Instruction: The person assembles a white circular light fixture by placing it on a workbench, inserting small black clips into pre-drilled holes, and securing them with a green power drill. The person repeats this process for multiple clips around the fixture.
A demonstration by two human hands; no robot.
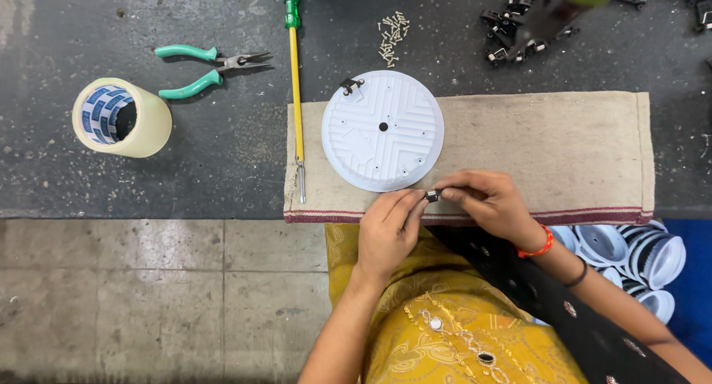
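Note:
A round white ribbed disc [383, 130] lies on a beige cloth mat [564, 147], with one small black clip [351, 85] fixed at its upper left rim. Just below the disc's near edge, my left hand [387, 232] and my right hand [489, 201] meet. Together their fingertips pinch a small black and metal clip [432, 196]. An orange bracelet and a dark band sit on my right wrist.
A yellow-shafted screwdriver [296, 87] with a green handle lies along the mat's left edge. Green-handled pliers [200, 69], a tape roll [122, 118], a pile of small screws [391, 37] and several black clips [512, 32] sit on the dark table. White round housings [630, 254] are stacked at lower right.

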